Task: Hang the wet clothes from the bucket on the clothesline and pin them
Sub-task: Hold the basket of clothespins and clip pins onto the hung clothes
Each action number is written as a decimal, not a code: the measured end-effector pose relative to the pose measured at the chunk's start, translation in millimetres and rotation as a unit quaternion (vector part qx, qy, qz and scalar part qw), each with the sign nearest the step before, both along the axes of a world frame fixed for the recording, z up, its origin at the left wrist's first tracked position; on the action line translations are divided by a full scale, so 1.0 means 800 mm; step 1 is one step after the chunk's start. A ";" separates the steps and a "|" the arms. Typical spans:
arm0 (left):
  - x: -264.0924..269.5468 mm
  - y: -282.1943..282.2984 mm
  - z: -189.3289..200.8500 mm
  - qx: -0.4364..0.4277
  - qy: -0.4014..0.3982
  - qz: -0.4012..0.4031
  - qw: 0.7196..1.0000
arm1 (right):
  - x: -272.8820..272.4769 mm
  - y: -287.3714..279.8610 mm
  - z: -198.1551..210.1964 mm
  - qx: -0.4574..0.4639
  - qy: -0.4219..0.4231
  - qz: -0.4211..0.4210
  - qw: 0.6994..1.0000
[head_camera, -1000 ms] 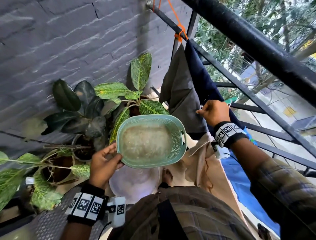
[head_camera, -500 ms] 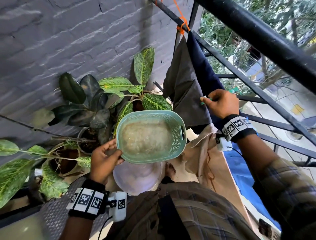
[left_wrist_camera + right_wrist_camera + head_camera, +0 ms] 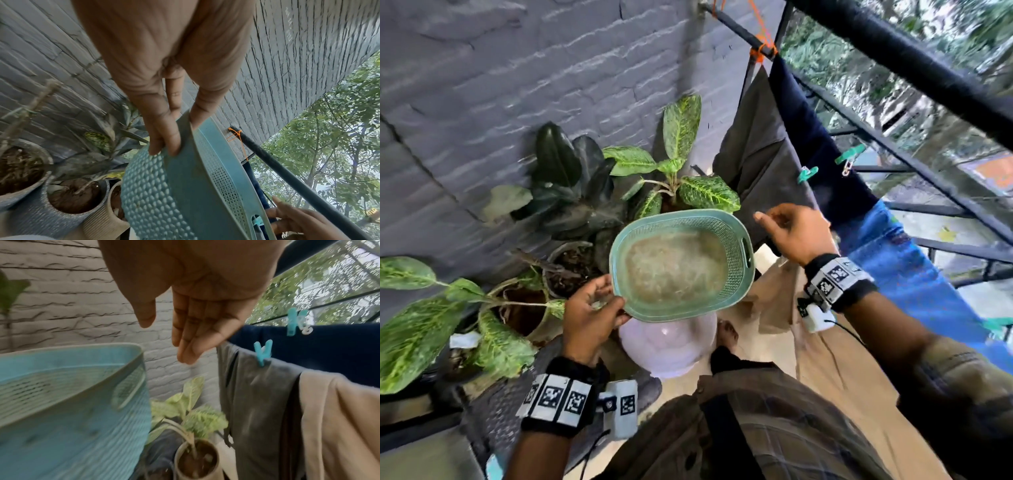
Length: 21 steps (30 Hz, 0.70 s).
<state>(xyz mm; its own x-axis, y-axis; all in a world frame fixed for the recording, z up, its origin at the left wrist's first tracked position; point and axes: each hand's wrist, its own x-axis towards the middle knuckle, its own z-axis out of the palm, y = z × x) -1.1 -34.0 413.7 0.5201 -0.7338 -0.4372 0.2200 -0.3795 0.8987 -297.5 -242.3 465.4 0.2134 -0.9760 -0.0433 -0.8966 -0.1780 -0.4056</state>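
The left hand [image 3: 589, 318] grips the near rim of a pale green perforated basket [image 3: 736, 240], thumb on top of the rim and fingers [image 3: 164, 139] pressed against the outer wall, holding it up at the centre of the head view. The right hand [image 3: 796, 233] hangs free at centre right, just beside the basket's far handle slot without touching it; its fingers [image 3: 191, 340] are loosely extended and together, thumb apart, holding nothing.

Directly below the basket, at lower centre, sits a whitish bucket [image 3: 671, 346], mostly hidden by it; what it contains cannot be told.

Above and right of the right hand, clothes hang from the line: a grey garment [image 3: 760, 164] with a teal clothespin [image 3: 806, 174] at its edge, a dark navy garment [image 3: 822, 161] behind it bearing another teal clothespin [image 3: 851, 154], a beige garment [image 3: 835, 359] at lower right, and a bright blue cloth [image 3: 904, 270] at the right edge. An orange cord [image 3: 762, 51] is knotted on a black railing bar [image 3: 736, 29] at upper centre.

Left of the basket, potted plants [image 3: 640, 178] stand against a grey brick wall [image 3: 517, 68].
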 end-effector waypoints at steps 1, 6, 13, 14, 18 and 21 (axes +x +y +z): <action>0.009 0.019 -0.004 -0.003 -0.001 -0.001 1.000 | 0.016 0.027 -0.003 0.025 0.020 0.016 0.999; 0.056 0.143 -0.025 0.015 0.015 0.029 0.999 | 0.094 0.157 -0.064 0.178 0.025 0.113 0.977; 0.116 0.350 -0.107 0.147 -0.022 0.052 0.988 | 0.193 0.329 -0.155 0.336 0.017 0.138 0.931; 0.120 0.375 -0.119 0.171 -0.026 0.052 0.984 | 0.203 0.347 -0.174 0.357 0.020 0.134 0.924; 0.118 0.450 -0.169 0.190 0.059 0.118 0.973 | 0.236 0.406 -0.230 0.436 0.049 0.127 0.890; 0.122 0.480 -0.202 0.212 0.083 0.139 0.964 | 0.257 0.428 -0.258 0.442 0.075 0.132 0.884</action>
<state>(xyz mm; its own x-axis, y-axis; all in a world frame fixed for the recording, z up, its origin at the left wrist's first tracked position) 96.2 350.3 251.9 0.5676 -0.3129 -0.7615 0.4939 -0.6106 0.6190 -91.7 100.3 259.2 0.3557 -0.4638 -0.8114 -0.9266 -0.0615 -0.3710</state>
